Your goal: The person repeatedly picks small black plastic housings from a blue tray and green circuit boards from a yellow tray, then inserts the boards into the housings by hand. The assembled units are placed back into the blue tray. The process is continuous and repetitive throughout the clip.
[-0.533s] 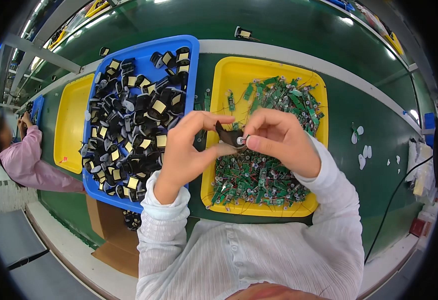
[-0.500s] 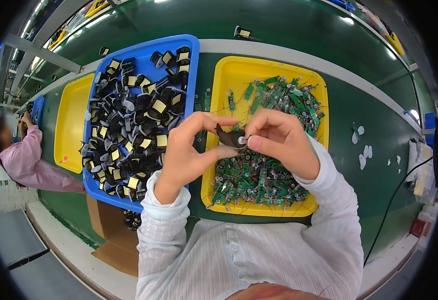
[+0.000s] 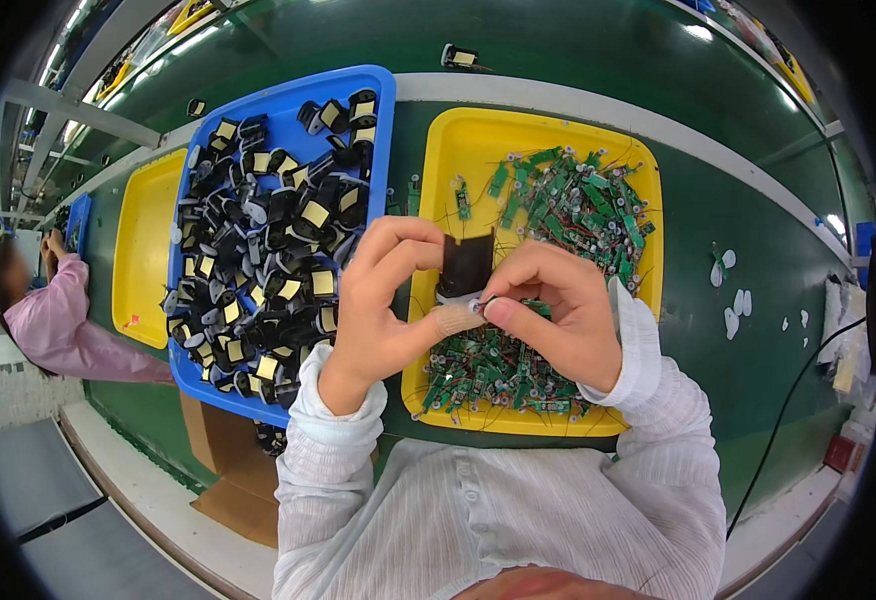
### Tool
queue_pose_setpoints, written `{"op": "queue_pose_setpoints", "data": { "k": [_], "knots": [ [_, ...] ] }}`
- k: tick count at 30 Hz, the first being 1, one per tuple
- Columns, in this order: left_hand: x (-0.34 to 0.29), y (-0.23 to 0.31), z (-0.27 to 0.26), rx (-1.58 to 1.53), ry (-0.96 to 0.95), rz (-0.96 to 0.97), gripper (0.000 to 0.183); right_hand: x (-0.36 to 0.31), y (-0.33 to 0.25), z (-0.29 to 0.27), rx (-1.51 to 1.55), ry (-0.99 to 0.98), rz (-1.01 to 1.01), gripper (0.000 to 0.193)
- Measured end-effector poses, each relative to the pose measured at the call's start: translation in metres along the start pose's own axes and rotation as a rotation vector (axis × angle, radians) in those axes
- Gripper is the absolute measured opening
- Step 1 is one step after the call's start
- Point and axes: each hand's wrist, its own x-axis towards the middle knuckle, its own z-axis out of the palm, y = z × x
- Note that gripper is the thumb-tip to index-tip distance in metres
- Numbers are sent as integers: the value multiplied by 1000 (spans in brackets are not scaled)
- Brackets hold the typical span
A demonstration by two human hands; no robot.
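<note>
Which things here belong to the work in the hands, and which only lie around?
In the work:
left hand
right hand
small black part
yellow tray of green boards
blue tray of black parts

Lying about:
second yellow tray
cardboard box
black cable

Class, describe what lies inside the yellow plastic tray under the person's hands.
The yellow plastic tray holds a heap of small green circuit boards with thin wires. The left hand and right hand, holding a small black part, cover its middle.

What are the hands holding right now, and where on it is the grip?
A small black part, pinched at its upper left edge by the left hand and held from below and the right by the right hand's fingertips, above the yellow tray.
</note>
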Motion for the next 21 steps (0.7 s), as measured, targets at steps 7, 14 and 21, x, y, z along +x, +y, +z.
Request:
{"op": "queue_pose_setpoints", "data": {
  "k": [7, 14, 21],
  "knots": [
    [-4, 9, 6, -406, -34, -202, 33, -1, 5, 0, 110, 103, 67, 8],
    [-5, 7, 11, -229, 15, -53, 27, 1, -3, -1, -367, 127, -226, 10],
    [-5, 10, 13, -145, 118, -8, 27, 0, -3, -1, -466, 148, -252, 10]
  ]
}}
